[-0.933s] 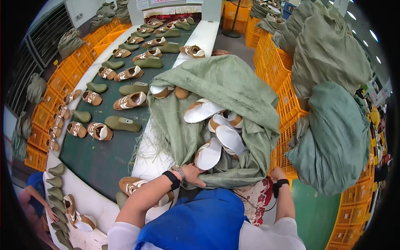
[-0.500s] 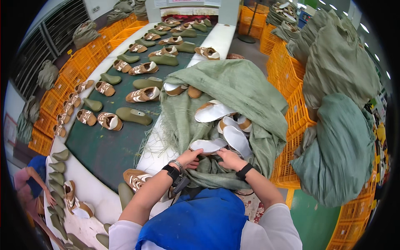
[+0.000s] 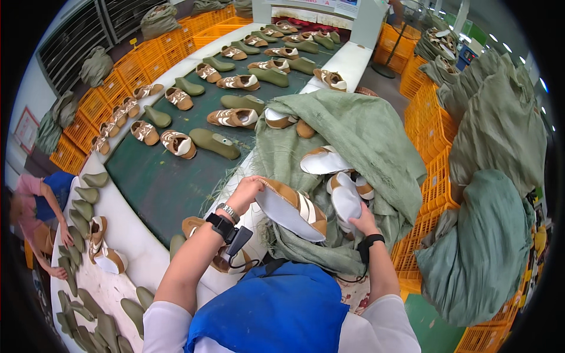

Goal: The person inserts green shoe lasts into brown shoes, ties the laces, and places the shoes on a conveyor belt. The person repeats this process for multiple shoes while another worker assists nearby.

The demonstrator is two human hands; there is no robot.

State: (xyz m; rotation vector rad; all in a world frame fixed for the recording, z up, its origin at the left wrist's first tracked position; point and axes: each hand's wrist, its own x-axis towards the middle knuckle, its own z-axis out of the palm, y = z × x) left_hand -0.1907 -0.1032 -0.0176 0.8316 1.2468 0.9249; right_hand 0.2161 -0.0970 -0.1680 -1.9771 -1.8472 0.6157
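Note:
My left hand (image 3: 247,192) is closed on one end of a brown-and-white shoe upper (image 3: 292,207), which is tilted so its white underside shows. That upper is up at the near edge of an open green woven sack (image 3: 376,132). Inside the sack, my right hand (image 3: 364,221) grips the near end of a second shoe upper (image 3: 344,199), white side up; some of its fingers are hidden. Other brown-and-white uppers, one of them a shoe upper (image 3: 322,160), lie in the sack, partly under its folds.
Left of the sack, a green conveyor belt (image 3: 132,187) carries brown-and-white shoes and olive shoe lasts (image 3: 215,143). Orange crates (image 3: 436,176) and full sacks (image 3: 485,235) stand at my right. A co-worker's hand (image 3: 59,272) is among lasts on the white table (image 3: 141,247) at far left.
My left hand has lifted a shoe upper up and leftward from the sack. My right hand has moved right onto another upper. The view has shifted, and a co-worker's second hand now shows.

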